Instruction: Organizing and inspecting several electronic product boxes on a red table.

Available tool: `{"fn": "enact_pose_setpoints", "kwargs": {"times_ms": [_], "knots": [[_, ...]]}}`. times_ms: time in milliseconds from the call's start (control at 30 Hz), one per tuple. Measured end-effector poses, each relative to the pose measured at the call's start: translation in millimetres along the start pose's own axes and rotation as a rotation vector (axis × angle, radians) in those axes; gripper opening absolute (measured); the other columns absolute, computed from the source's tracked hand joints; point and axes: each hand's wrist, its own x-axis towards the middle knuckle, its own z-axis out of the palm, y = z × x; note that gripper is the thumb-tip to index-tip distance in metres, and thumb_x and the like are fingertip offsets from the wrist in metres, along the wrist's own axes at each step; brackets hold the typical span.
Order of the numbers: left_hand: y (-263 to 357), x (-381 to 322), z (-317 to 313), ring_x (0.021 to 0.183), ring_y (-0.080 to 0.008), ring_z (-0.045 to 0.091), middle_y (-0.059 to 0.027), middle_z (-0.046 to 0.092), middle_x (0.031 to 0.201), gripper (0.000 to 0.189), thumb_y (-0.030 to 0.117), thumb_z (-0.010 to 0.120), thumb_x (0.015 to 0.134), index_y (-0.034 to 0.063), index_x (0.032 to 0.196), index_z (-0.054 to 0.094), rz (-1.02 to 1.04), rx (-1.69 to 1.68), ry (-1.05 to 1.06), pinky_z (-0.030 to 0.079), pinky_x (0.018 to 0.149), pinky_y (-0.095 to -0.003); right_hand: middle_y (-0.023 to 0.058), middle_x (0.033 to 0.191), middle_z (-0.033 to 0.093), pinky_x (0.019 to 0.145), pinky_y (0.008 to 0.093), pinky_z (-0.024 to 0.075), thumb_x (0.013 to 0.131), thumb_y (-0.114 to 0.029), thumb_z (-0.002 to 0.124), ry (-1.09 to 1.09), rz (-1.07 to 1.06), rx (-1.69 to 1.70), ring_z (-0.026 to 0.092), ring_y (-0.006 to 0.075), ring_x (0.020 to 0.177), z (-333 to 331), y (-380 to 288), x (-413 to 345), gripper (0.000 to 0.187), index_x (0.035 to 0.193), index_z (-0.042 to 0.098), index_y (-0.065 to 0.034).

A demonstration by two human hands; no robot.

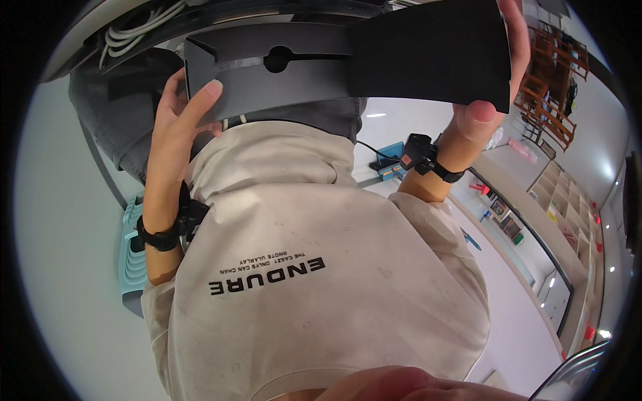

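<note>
A long cardboard box [286,80] is held up across the top of the view. Its left part looks dark grey, with a folded end, a round cut-out and a slit running right from it. The right part is a wide, plain black panel [431,55]. My left hand [183,108] grips the left end, thumb on the near face and some fingers behind. At the far right, my right hand [489,105] holds the black panel by its edge, thumb at the lower corner; its other fingers are partly hidden behind. Both wrists wear black straps with small devices.
Bundled white cable [135,35] lies at the upper left by a dark edge. A turquoise plastic stool or seat [131,260] stands left of my arm. Blue trays [391,155] sit on a white surface beyond my right wrist. Wooden chairs [549,115] and shelving [564,200] are farther right.
</note>
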Motion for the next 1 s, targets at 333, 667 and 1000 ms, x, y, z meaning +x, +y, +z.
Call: {"fn": "enact_pose_setpoints", "kwargs": {"times_ms": [333, 667, 1000], "knots": [[0.4, -10.2, 2.9, 0.081, -0.0167, 0.056, -0.014, 0.054, 0.103, 0.085, 0.011, 0.074, 0.072, -0.006, 0.136, 0.02, 0.078, -0.088, -0.071, 0.049, 0.058, -0.0277, 0.023, 0.129, 0.038, 0.097, 0.0403, 0.0334, 0.053, -0.052, 0.079, -0.563, -0.097, -0.046, 0.042, 0.0347, 0.115, 43.3, 3.6, 15.1, 0.082, 0.118, 0.057, -0.0062], [6.6, -20.4, 22.7, 0.104, -0.0189, 0.051, -0.0133, 0.048, 0.113, 0.087, 0.006, 0.074, 0.07, 0.0003, 0.138, 0.02, 0.105, -0.079, -0.121, 0.048, 0.086, -0.0306, 0.0239, 0.127, 0.04, 0.093, 0.0445, 0.0362, 0.058, -0.044, 0.078, -0.716, -0.169, -0.184, 0.044, 0.0397, 0.11, 64.1, 1.7, 6.8, 0.071, 0.116, 0.057, -0.0084], [6.1, -21.9, 25.5, 0.102, -0.0178, 0.053, -0.0132, 0.047, 0.113, 0.087, 0.008, 0.075, 0.07, 0.0005, 0.137, 0.021, 0.119, -0.08, -0.125, 0.048, 0.084, -0.0305, 0.0241, 0.129, 0.039, 0.093, 0.045, 0.0355, 0.06, -0.041, 0.078, -0.727, -0.135, -0.166, 0.043, 0.0402, 0.113, 64.0, 5.5, 1.8, 0.069, 0.115, 0.055, -0.0075]]}}
